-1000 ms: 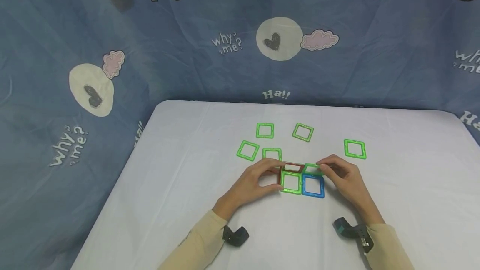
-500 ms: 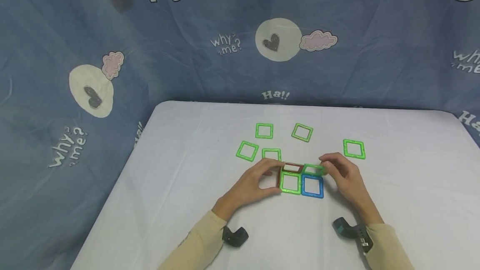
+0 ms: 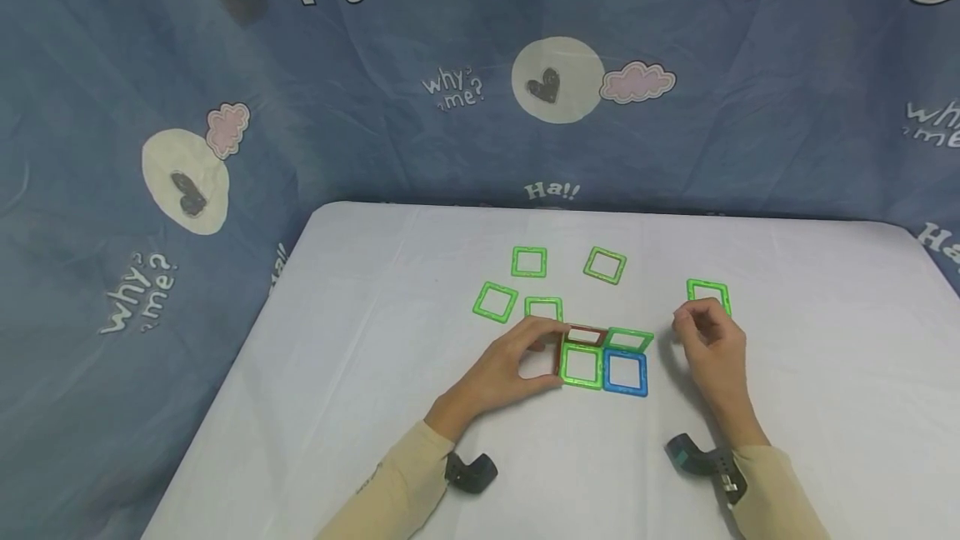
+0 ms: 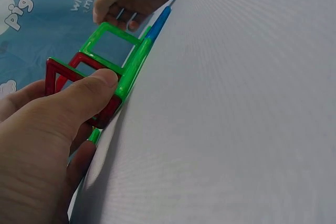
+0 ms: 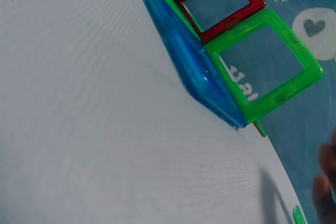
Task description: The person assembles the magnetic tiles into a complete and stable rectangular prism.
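Presently the left hand [image 3: 498,365] grasps a red frame [image 4: 109,112], thumb at its near edge and fingers at its far edge. The right hand [image 3: 712,340] grasps nothing I can see, fingers loosely bent; whether a fingertip touches the loose green frame [image 3: 708,283] just beyond, I cannot tell. About the pinch: the held frame stands at the left side of a flat green frame [image 3: 582,383]. A second red frame [image 5: 233,22] stands along the back, beside an upright green frame [image 5: 283,97]; a blue frame [image 3: 626,391] lies in front of the latter. Judgement: a light, even pinch should brace the corner best; squeezing could fold the joins. For the right hand, I would favour lifting by one edge, well away from the standing pieces. Farther out, more green frames [image 3: 528,250] lie on the white table [image 3: 375,315].
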{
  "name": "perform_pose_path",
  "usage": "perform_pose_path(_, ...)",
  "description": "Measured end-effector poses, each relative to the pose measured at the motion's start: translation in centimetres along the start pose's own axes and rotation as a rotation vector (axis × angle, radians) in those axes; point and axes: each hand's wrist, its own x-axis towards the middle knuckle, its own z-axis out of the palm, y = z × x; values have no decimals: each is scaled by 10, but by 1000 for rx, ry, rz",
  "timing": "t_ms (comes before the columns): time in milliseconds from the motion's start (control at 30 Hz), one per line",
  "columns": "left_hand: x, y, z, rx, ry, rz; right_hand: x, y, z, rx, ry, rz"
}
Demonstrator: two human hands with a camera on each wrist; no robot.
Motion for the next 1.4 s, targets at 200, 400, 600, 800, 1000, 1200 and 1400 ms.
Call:
perform_pose_path(200, 0, -1, 1, -1, 1, 8, 4, -14, -4, 4, 119, 76)
perform_pose_path(400, 0, -1, 1, 1, 3, 14, 7, -14, -8, -45, 174, 138)
perform_pose_path(600, 0, -1, 0, 3, 2, 9, 8, 4, -8, -74, 214, 181)
perform_pose_path(800, 0, 0, 0, 4, 1, -1, 8, 8, -7, -136, 170, 201)
perform_pose_path(1000, -1, 0, 1, -1, -2, -13, 7, 7, -9, -189, 70, 233)
perform_pose_path(1200, -1, 1, 0, 6, -6, -21, 8, 7, -9, -256, 66, 203)
perform_pose_path(1400, 0, 1, 0, 10, -9, -21, 7, 5, -9, -383, -7, 183)
